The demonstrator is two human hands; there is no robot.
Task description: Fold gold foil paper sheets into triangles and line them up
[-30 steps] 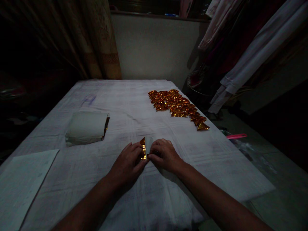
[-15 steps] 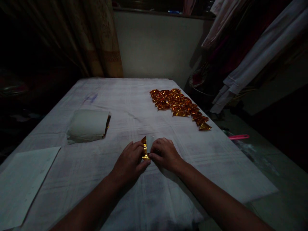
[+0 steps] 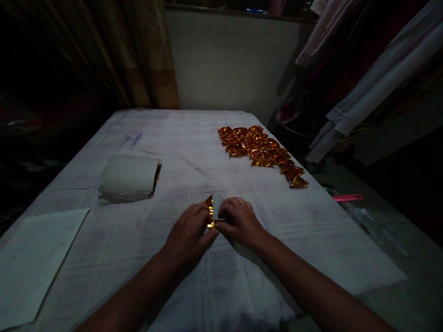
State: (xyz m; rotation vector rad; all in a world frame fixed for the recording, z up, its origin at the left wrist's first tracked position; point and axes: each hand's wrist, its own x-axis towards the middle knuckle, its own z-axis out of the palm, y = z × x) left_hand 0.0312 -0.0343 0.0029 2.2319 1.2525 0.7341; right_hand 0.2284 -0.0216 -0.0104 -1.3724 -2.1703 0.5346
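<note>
Dim room, seen from head height over a worktop [image 3: 297, 221] spread with a pale checked cloth; beyond its far right corner, in shadow, stands what looks like a round-rimmed basket [image 3: 284, 121] with something reddish in it, too dark to name.

On the cloth lie one stack [image 3: 129, 177] of pale sheets, gold showing along its right edge, its layers too thin to count; one large paper [image 3: 38, 263] at the near left; and, on the far right, a cluster of folded gold pieces [image 3: 258, 147], roughly twenty, overlapping too closely for an exact count, the nearest one at the right edge.

Two bare hands meet near the middle; between them lies one small foil [image 3: 217, 207], pale in the centre with a shiny gold strip down its left side; the left hand [image 3: 188, 230] has its grip closed on the gold side, thumb at the near edge; the right hand [image 3: 240, 221] has its grip closed on the right side, fingers curled, the exact pinch partly hidden; the foil's far end pokes out past both grips.

On the floor to the right lie one pink object [image 3: 349, 198] and crumpled clear plastic [image 3: 375, 226].
</note>
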